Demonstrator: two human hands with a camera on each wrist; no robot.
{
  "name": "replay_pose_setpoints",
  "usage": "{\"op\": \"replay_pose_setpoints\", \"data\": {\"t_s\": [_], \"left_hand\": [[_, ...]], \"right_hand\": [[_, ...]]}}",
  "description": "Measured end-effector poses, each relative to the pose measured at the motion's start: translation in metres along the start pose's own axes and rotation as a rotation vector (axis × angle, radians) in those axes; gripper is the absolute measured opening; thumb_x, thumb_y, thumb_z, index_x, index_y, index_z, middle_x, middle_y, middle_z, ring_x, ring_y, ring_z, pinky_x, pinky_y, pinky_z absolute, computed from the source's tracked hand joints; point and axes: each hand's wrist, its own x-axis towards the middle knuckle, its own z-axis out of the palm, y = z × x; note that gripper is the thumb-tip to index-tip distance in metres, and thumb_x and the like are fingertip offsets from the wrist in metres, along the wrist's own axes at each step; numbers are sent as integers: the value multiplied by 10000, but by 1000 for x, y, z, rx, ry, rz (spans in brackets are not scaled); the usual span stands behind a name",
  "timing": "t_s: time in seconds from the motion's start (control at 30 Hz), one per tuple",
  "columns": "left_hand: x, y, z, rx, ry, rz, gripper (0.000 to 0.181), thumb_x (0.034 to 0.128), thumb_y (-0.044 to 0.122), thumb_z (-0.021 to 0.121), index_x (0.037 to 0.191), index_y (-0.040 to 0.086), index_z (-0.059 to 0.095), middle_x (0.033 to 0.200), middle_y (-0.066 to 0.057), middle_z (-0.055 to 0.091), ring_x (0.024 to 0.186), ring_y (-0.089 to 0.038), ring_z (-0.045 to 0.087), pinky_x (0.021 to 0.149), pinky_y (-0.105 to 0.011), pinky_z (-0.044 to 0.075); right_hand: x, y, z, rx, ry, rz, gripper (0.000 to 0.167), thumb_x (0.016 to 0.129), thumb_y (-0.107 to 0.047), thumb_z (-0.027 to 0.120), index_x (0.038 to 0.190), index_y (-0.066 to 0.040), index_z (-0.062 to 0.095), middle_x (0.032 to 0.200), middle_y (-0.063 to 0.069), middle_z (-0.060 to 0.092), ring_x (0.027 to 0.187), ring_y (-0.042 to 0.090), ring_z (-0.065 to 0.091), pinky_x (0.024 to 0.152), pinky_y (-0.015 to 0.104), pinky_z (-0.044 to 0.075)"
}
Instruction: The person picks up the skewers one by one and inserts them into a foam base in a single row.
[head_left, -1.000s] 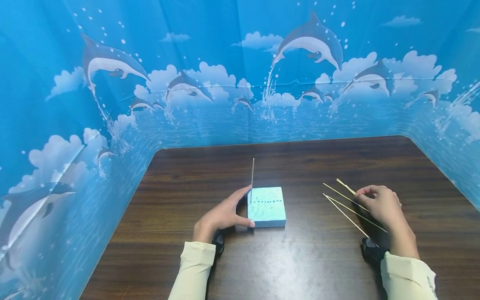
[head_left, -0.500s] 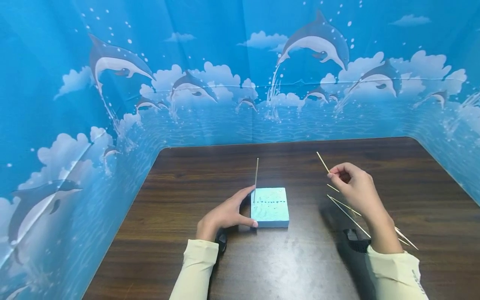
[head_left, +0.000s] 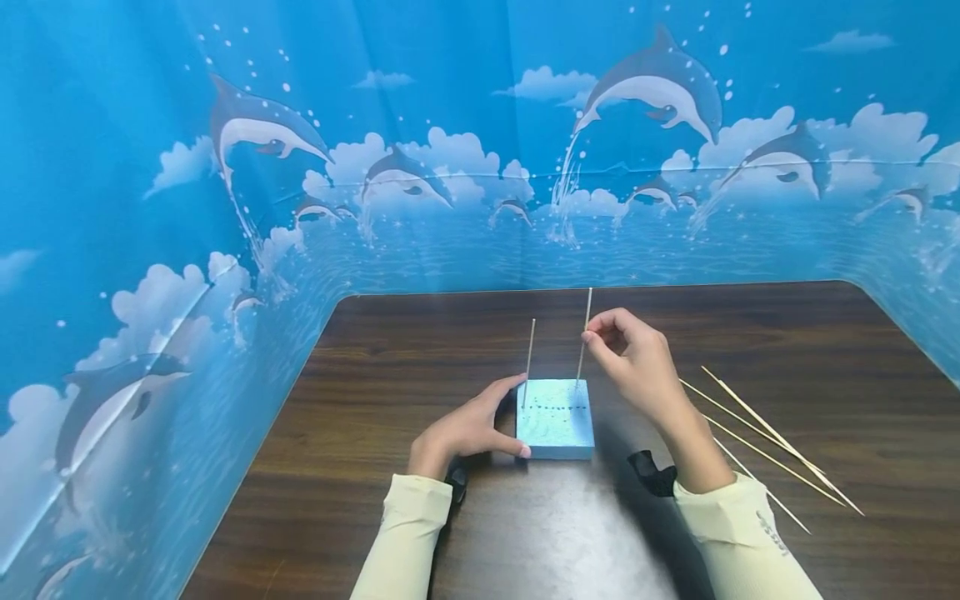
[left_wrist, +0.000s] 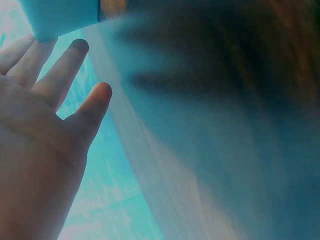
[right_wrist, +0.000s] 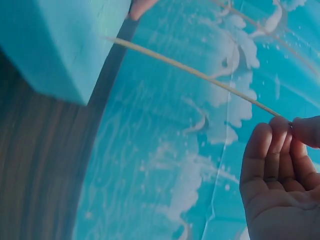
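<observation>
A square light-blue foam block (head_left: pixel 555 433) lies on the table, a row of dark dots across its top. My left hand (head_left: pixel 468 429) holds its left side, thumb at the near corner and fingers at the far one. One thin wooden skewer (head_left: pixel 529 358) stands upright in the block near the left edge. With thumb and fingertips my right hand (head_left: pixel 637 358) pinches a second skewer (right_wrist: pixel 200 74), nearly upright. Its lower end meets the block's top toward the far right corner; whether it has entered the foam I cannot tell. In the left wrist view a corner of the block (left_wrist: pixel 65 17) shows beyond the fingers.
Several loose skewers (head_left: pixel 780 442) lie crossed on the dark wooden table (head_left: pixel 360 375), right of my right forearm. A blue curtain (head_left: pixel 465 250) printed with dolphins hangs behind the table and along its left side. Black wrist cameras sit under both wrists.
My right hand has lifted a skewer from the loose ones and carried it left to the block, turning it upright. My left hand has stayed at the block.
</observation>
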Motion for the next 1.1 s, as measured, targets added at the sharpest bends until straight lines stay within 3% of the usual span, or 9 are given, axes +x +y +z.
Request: {"op": "replay_pose_setpoints", "data": {"t_s": [0.43, 1.1], "left_hand": [[0, 4, -1, 12, -8, -28, 1074, 724, 379, 885, 1572, 237, 243, 1626, -33, 251, 1484, -214, 252, 1186, -461, 267], [0, 1, 0, -11, -16, -13, 1072, 732, 387, 879, 1575, 257, 229, 1628, -16, 236, 1484, -209, 245, 1181, -469, 276]], "right_hand": [[5, -11, 27, 111, -86, -7, 52, 935, -46, 661, 977, -16, 651, 857, 73, 676, 748, 148, 599, 684, 204, 502], [-2, -11, 45, 72, -177, -27, 43, 950, -63, 633, 967, -26, 648, 869, 41, 666, 773, 139, 622, 715, 298, 558]]}}
